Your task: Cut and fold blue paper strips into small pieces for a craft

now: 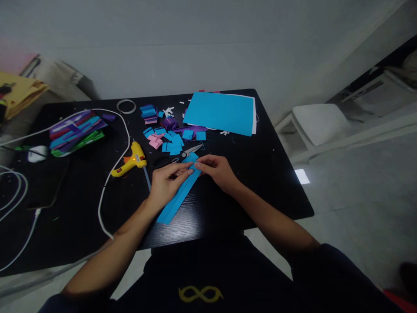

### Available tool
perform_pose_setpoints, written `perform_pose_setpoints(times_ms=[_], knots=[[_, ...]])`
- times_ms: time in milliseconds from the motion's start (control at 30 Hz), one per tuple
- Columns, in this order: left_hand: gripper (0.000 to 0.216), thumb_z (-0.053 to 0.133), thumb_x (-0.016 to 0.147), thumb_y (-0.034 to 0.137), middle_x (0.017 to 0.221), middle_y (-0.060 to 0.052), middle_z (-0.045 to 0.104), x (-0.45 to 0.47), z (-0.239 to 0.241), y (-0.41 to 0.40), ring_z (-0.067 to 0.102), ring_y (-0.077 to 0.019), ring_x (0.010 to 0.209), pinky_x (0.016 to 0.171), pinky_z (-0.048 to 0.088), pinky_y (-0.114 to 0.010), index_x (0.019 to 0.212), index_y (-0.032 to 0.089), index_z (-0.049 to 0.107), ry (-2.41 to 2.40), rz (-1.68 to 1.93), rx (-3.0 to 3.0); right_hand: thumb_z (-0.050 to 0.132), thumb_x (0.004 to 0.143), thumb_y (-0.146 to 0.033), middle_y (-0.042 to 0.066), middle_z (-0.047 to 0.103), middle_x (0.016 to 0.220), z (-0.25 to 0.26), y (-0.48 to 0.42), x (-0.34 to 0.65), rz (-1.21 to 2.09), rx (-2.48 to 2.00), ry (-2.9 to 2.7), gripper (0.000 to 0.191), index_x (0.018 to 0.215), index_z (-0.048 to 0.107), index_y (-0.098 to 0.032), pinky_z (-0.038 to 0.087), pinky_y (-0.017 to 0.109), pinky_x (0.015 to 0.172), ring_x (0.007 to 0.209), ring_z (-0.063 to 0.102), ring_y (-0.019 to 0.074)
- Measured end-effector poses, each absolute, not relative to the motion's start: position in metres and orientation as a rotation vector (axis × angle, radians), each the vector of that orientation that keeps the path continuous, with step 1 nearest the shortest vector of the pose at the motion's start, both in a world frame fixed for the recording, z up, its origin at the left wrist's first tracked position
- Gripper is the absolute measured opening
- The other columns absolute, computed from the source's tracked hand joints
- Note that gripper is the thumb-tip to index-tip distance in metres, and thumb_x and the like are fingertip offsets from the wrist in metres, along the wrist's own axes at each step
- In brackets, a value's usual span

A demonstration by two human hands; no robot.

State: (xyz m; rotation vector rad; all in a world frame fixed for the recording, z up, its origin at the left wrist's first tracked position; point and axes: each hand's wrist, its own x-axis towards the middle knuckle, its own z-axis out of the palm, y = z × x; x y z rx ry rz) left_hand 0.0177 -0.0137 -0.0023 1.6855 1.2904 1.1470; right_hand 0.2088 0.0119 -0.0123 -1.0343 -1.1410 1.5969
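A long blue paper strip (177, 198) lies slanted on the black table (267, 174) in front of me. My left hand (167, 181) pinches the strip near its far end, fingers closed on it. My right hand (216, 169) pinches the same end from the other side. Scissors (185, 154) lie just beyond my fingers. A yellow glue gun (132, 161) rests to the left of my left hand, its white cord (110, 174) trailing toward the near table edge.
Small blue, pink and purple paper squares (169, 137) are scattered behind the scissors. A large blue sheet (221, 113) lies at the far right. Stacked coloured strips (76, 132) sit far left, with a tape ring (126, 106) and white cables (13, 191). A white chair (317, 124) stands right.
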Motion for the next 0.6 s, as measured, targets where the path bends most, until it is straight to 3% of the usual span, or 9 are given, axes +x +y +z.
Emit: perform_pose_setpoints(times_ms=[167, 367, 600], knots=[[0.023, 0.077, 0.087, 0.033, 0.078, -0.003, 0.074, 0.0182, -0.0048, -0.0114, 0.063, -0.0137, 0.067, 0.063, 0.050, -0.025, 0.107, 0.023, 0.082, 1.267, 1.159, 1.771, 0.084, 0.072, -0.040, 0.001, 0.074, 0.081, -0.0147, 0.0115, 0.2075, 1.524, -1.042, -1.152, 0.023, 0.084, 0.076, -0.021, 0.056, 0.032, 0.072, 0.073, 0.067, 0.0165], [0.022, 0.076, 0.088, 0.030, 0.080, -0.003, 0.074, 0.0196, -0.0039, -0.0107, 0.064, -0.0144, 0.070, 0.065, 0.050, -0.025, 0.108, 0.023, 0.082, 1.231, 1.172, 1.787, 0.084, 0.073, -0.037, 0.001, 0.074, 0.081, -0.0109, 0.0100, 0.2083, 1.456, -1.042, -1.188, 0.030, 0.099, 0.075, -0.023, 0.056, 0.034, 0.077, 0.076, 0.069, 0.0181], [0.022, 0.076, 0.087, 0.032, 0.078, -0.003, 0.073, 0.0202, -0.0032, -0.0104, 0.063, -0.0151, 0.069, 0.065, 0.050, -0.026, 0.106, 0.023, 0.082, 1.257, 1.149, 1.752, 0.078, 0.080, -0.038, 0.000, 0.071, 0.076, -0.0097, 0.0107, 0.2087, 1.392, -1.070, -1.224, 0.024, 0.097, 0.071, -0.023, 0.056, 0.033, 0.072, 0.071, 0.066, 0.0171]])
